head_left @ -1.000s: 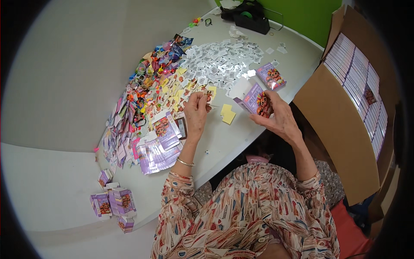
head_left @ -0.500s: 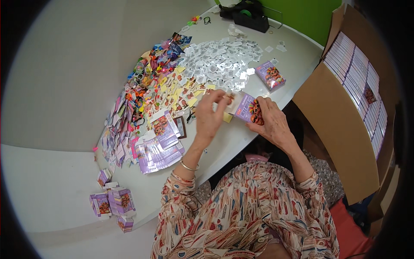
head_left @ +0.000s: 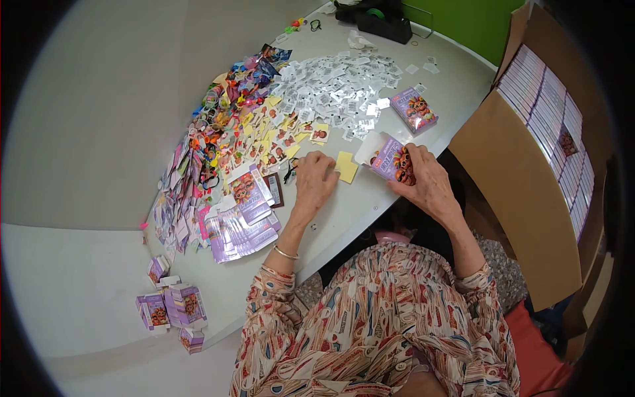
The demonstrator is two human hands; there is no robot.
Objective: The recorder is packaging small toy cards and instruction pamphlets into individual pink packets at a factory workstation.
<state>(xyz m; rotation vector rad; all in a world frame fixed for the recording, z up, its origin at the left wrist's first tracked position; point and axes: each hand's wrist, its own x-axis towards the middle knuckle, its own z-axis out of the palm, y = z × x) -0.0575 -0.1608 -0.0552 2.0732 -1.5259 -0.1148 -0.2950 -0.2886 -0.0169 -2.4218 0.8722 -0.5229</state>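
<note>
My right hand [head_left: 428, 182] grips a small purple printed box [head_left: 391, 159], tilted, its white end flap raised toward my left. Something small with a picture shows at the box's mouth; I cannot tell what it is. My left hand [head_left: 315, 180] is low over the table, fingers bent and a little apart, with nothing seen in it. Beside its outer edge lies a thin black loop [head_left: 290, 173]. A yellow card [head_left: 346, 167] lies between my hands. Beyond the right hand sits a closed purple box [head_left: 414, 110].
Small white packets [head_left: 337, 86] are heaped at the far side, with picture cards [head_left: 274, 135] and colourful trinkets [head_left: 205, 132] leftward. Flattened purple boxes [head_left: 241, 231] lie near left; several small boxes [head_left: 185, 304] stand beyond. A carton [head_left: 522, 192] of packed boxes is at right. A tape dispenser [head_left: 383, 30] stands at the back.
My left hand has drawn away from the box mouth, down and left to the table beside the black loop. The right hand and its box have shifted slightly right.
</note>
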